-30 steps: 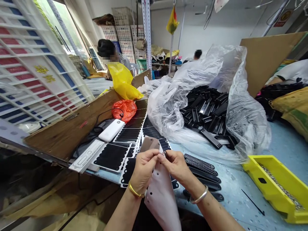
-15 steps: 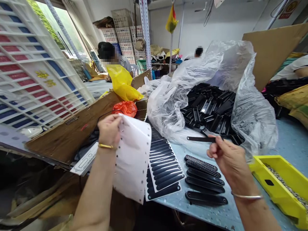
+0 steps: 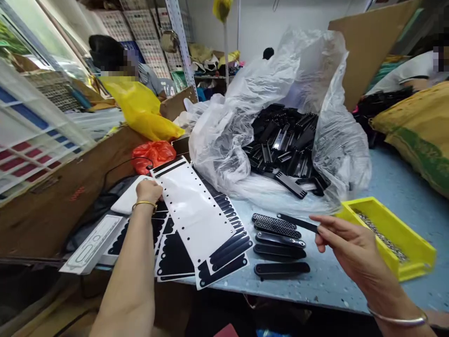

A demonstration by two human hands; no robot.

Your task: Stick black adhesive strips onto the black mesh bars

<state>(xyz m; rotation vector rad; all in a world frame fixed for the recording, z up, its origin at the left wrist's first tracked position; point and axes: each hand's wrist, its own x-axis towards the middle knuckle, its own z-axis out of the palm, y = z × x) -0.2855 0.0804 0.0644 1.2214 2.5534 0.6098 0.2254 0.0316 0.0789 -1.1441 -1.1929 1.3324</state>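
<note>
My left hand (image 3: 149, 192) is closed on the left edge of a white backing sheet (image 3: 192, 206), which has dark dots along its sides and black strips at its top end. Beneath it lie sheets of black rounded stickers (image 3: 175, 255). My right hand (image 3: 342, 238) pinches one end of a thin black strip (image 3: 298, 222). Below that strip, several black handle-shaped pieces (image 3: 282, 269) lie in a column, the upper ones with a patterned face. Behind them, a clear plastic bag (image 3: 224, 145) stands open around a heap of black parts (image 3: 280, 140).
A yellow bin (image 3: 387, 234) with small metal parts stands at the right on the blue table (image 3: 396, 175). Red (image 3: 152, 154) and yellow (image 3: 140, 110) bags lie behind my left hand. A wooden board (image 3: 94, 173) edges the left side. People sit beyond the table.
The view has shifted right. The white sheet has come down from upright to lying slanted over the sticker sheets. The black strip has moved down close to the column of pieces.
</note>
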